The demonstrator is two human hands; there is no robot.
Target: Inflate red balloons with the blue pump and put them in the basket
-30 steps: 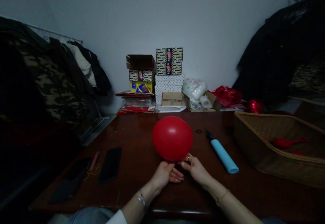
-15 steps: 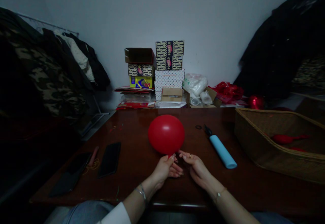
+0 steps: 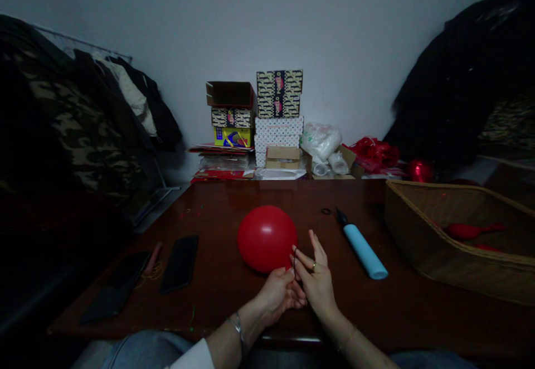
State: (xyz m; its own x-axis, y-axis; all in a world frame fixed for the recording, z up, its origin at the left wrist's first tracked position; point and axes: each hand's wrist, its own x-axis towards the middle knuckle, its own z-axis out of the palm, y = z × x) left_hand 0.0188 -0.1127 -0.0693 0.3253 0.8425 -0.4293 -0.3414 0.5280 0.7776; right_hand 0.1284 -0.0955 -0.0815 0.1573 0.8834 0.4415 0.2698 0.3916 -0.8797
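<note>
A round, inflated red balloon (image 3: 267,239) hangs just above the brown table, its lower right side against my hands. My left hand (image 3: 281,292) pinches the balloon's neck between thumb and fingers; the neck itself is mostly hidden. My right hand (image 3: 318,277) is beside it on the right, a ring on one finger and its other fingers raised. Its thumb and forefinger hold a thin dark band (image 3: 295,257), stretched near the balloon's neck.
A light blue pump (image 3: 365,252) and a black ring (image 3: 326,211) lie right of the balloon. Further right is a wicker basket (image 3: 422,246) with red balloons. A black phone (image 3: 179,263) lies left. Boxes (image 3: 279,135) stand behind the table.
The balloon has moved down and slightly left. My right hand has turned upward, its fingers raised, and the dark band now shows at its fingertips.
</note>
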